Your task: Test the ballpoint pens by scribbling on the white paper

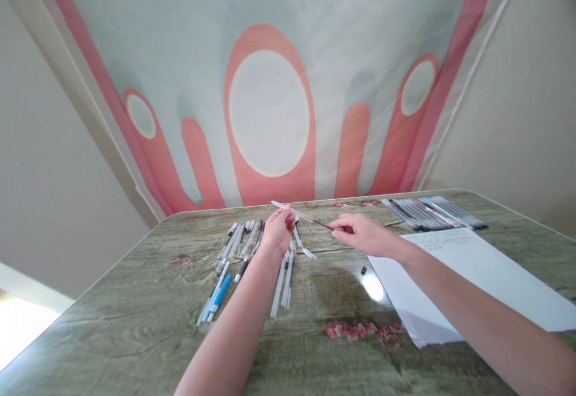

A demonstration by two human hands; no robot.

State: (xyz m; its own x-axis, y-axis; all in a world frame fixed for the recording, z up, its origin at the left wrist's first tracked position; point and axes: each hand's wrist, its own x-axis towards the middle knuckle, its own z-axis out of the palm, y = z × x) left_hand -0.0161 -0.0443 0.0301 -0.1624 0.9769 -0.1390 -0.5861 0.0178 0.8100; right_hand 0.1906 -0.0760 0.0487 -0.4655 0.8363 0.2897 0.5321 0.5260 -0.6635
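Observation:
My left hand (279, 232) is closed on a translucent pen barrel (302, 215), held above the table at a slant. A thin dark pen refill (321, 224) shows at the barrel's right end, in line with it. My right hand (360, 234) pinches the refill's outer end between thumb and fingers. How far the refill reaches inside the barrel is hard to make out. Below the right hand a small black piece (363, 270) lies on the table. Several clear pen parts (283, 282) lie beneath and beside my left forearm, partly hidden by it.
Left of my left arm are several pens (234, 240) and a blue pen (220, 294). A sheet of paper (477, 282) with faint writing lies under my right forearm. Behind it several pens (432, 213) lie side by side. The wood-patterned table (148, 300) ends at a patterned wall covering.

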